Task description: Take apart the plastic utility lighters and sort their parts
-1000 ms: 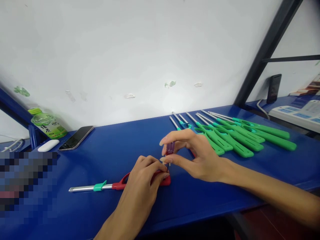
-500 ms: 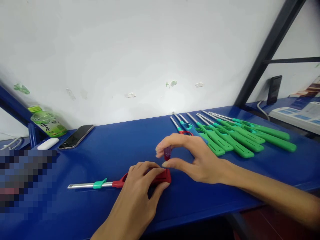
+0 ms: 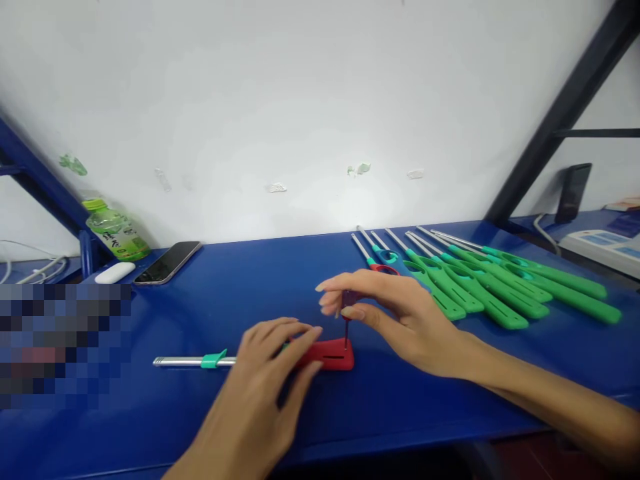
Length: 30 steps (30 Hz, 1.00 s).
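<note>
A red long-necked gas lighter (image 3: 336,360) lies flat on the blue table, its metal tube pointing left with a loose-looking green clip (image 3: 213,360) around it. My left hand (image 3: 273,363) holds the lighter down across its middle, hiding the trigger area. Between the thumb and fingers of my right hand (image 3: 395,313) is a small screwdriver (image 3: 347,330) with a dark red handle, mostly covered. It stands upright, its tip at the right end of the lighter's handle.
Several green lighters (image 3: 495,307) lie fanned out at the right, with a blue and a red one beside them. At the back left are a green-capped bottle (image 3: 117,233), a white case (image 3: 115,273) and a phone (image 3: 170,262). A wall (image 3: 300,133) borders the table's back.
My left hand has slid left along the lighter, uncovering more of its red handle. The screwdriver's shaft shows more now. The whole view has shifted slightly.
</note>
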{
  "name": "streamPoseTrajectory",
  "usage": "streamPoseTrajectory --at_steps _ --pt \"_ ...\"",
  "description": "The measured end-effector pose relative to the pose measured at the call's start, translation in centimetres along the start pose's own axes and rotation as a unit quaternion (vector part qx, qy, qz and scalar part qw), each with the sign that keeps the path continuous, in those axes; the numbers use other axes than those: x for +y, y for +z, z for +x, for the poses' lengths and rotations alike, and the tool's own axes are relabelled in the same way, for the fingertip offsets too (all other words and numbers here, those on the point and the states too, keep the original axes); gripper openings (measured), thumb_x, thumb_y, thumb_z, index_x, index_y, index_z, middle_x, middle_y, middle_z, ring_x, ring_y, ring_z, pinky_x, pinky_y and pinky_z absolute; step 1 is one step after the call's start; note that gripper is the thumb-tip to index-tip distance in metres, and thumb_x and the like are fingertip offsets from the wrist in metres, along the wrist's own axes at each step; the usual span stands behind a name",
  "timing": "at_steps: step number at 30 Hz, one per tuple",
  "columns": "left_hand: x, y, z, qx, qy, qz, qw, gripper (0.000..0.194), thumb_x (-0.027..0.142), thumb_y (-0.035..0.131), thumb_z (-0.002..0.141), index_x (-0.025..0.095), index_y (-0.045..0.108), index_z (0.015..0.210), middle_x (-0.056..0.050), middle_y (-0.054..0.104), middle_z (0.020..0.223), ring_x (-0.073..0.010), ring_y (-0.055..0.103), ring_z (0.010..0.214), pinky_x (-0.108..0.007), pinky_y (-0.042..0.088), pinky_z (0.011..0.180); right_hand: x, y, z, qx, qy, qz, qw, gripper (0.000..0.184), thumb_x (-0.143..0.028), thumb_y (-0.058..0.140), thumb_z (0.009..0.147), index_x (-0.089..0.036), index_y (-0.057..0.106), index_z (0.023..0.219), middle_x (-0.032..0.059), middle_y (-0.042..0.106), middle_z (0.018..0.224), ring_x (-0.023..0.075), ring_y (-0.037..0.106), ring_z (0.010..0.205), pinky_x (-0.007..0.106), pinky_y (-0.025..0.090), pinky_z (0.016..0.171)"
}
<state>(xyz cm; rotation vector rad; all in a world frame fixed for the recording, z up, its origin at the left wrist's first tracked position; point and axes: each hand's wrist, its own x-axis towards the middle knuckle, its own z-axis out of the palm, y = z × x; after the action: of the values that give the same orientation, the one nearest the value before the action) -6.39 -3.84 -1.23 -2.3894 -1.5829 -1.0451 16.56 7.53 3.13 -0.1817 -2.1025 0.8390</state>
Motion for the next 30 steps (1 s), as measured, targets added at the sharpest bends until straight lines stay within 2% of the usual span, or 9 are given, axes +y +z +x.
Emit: streamPoseTrajectory --at_steps 2,4,5,6,8,12,18,26,30 --pt "-1.7 -2.7 -1.0 0.007 -0.026 0.053 0.998 0.032 0.032 0.056 0.107 0.036 0.063 0.137 0.000 0.071 0.132 -0.0212 0.064 0.123 -0.040 0.052 0.106 0.1 0.1 -0.1 0.001 0.008 0.014 1.000 0.041 -0.013 0.058 0.108 -0.032 0.065 0.144 -0.0024 0.075 0.113 0.0094 0.072 0.102 0.023 0.058 0.093" --pt "-4.1 -5.3 -2.3 -0.025 -0.072 0.119 0.990 0.035 0.046 0.059 0.104 0.039 0.064 0.138 -0.001 0.070 0.136 -0.0264 0.067 0.123 -0.045 0.054 0.103 0.2 0.2 -0.1 0.003 0.011 0.006 1.000 0.042 -0.014 0.061 0.107 -0.035 0.066 0.142 -0.0036 0.074 0.109 0.0092 0.071 0.098 0.023 0.058 0.091" --pt "-5.3 -6.3 -3.0 -0.010 -0.082 0.138 0.987 0.037 0.053 0.061 0.101 0.039 0.067 0.135 -0.001 0.073 0.132 -0.0291 0.070 0.118 -0.048 0.055 0.100 0.2 0.2 -0.1 0.003 0.014 0.004 1.000 0.042 -0.014 0.062 0.107 -0.036 0.066 0.142 -0.0037 0.074 0.109 0.0094 0.071 0.098 0.023 0.058 0.091" --pt "-6.4 -7.1 -3.6 -0.014 -0.094 0.142 0.985 0.038 0.058 0.063 0.099 0.040 0.070 0.131 -0.001 0.075 0.127 -0.0307 0.072 0.115 -0.048 0.056 0.097 0.3 0.3 -0.1 0.001 0.016 0.003 1.000 0.042 -0.014 0.062 0.107 -0.037 0.066 0.142 -0.0038 0.074 0.109 0.0096 0.071 0.098 0.024 0.058 0.091" --pt "-8.2 -8.0 -4.4 -0.048 -0.110 0.113 0.986 0.031 0.061 0.065 0.097 0.041 0.077 0.119 0.001 0.078 0.117 -0.0272 0.076 0.103 -0.042 0.058 0.090 0.3 0.4 -0.1 0.002 0.020 0.004 1.000 0.043 -0.014 0.061 0.107 -0.038 0.065 0.143 -0.0040 0.074 0.110 0.0099 0.071 0.099 0.024 0.059 0.092" --pt "-9.1 -7.5 -4.7 -0.078 -0.114 0.071 0.988 0.028 0.059 0.058 0.103 0.042 0.079 0.110 0.005 0.078 0.110 -0.0194 0.076 0.095 -0.031 0.057 0.084 0.3 0.6 -0.2 0.007 0.023 0.015 1.000 0.044 -0.013 0.061 0.106 -0.039 0.066 0.141 -0.0052 0.074 0.108 0.0093 0.072 0.097 0.023 0.060 0.090" --pt "-7.3 -6.0 -4.3 -0.122 -0.103 0.021 0.987 0.025 0.047 0.053 0.109 0.041 0.075 0.119 0.005 0.073 0.115 -0.0140 0.071 0.102 -0.024 0.055 0.089 0.3 0.7 -0.3 0.008 0.042 0.049 0.998 0.041 -0.011 0.061 0.106 -0.039 0.070 0.134 -0.0062 0.075 0.104 0.0081 0.073 0.092 0.020 0.061 0.086" --pt "-5.9 -5.1 -4.1 -0.121 -0.100 0.016 0.987 0.026 0.040 0.049 0.110 0.034 0.072 0.121 0.001 0.071 0.115 -0.0166 0.069 0.102 -0.025 0.055 0.086 0.5 0.5 -0.2 0.028 0.080 0.070 0.994 0.029 -0.017 0.065 0.105 -0.036 0.074 0.125 -0.0033 0.076 0.098 0.0127 0.074 0.087 0.026 0.065 0.080" --pt "-5.0 -5.2 -4.0 -0.098 -0.089 0.066 0.989 0.031 0.046 0.055 0.107 0.034 0.070 0.130 -0.001 0.071 0.117 -0.0197 0.070 0.103 -0.029 0.058 0.088 0.8 0.3 -0.3 0.055 0.056 0.040 0.996 0.026 -0.018 0.072 0.101 -0.034 0.076 0.121 -0.0017 0.073 0.097 0.0134 0.072 0.085 0.026 0.063 0.075"
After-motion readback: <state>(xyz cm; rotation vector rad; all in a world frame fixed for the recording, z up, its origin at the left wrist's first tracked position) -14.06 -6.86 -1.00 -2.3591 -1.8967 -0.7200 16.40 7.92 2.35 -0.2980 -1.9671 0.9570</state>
